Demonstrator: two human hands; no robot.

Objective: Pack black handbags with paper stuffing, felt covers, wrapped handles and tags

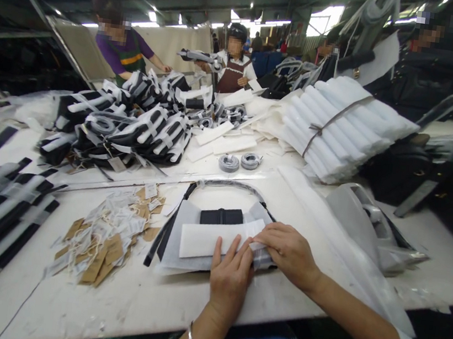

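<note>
A black handbag [211, 215] lies on the table in front of me, its handle [228, 183] wrapped in clear film and arched away from me. Thin white sheeting covers much of its body, and a white foam strip [200, 241] lies across the front, below the black flap. My left hand [231, 278] rests on this strip with fingers stretched out flat. At the strip's right end, my right hand [290, 253] has its fingers pinched together on the edge, close to the left fingertips. Greyish film shows under both hands; its exact shape is partly hidden.
Paper tags [104, 253] with strings are heaped left of the bag. Coiled grey straps [228, 163] lie beyond it. Wrapped black bags [140, 125] pile up behind; a tied foam bundle [341, 123] stands right. Two people [119, 50] [234, 65] work across the table.
</note>
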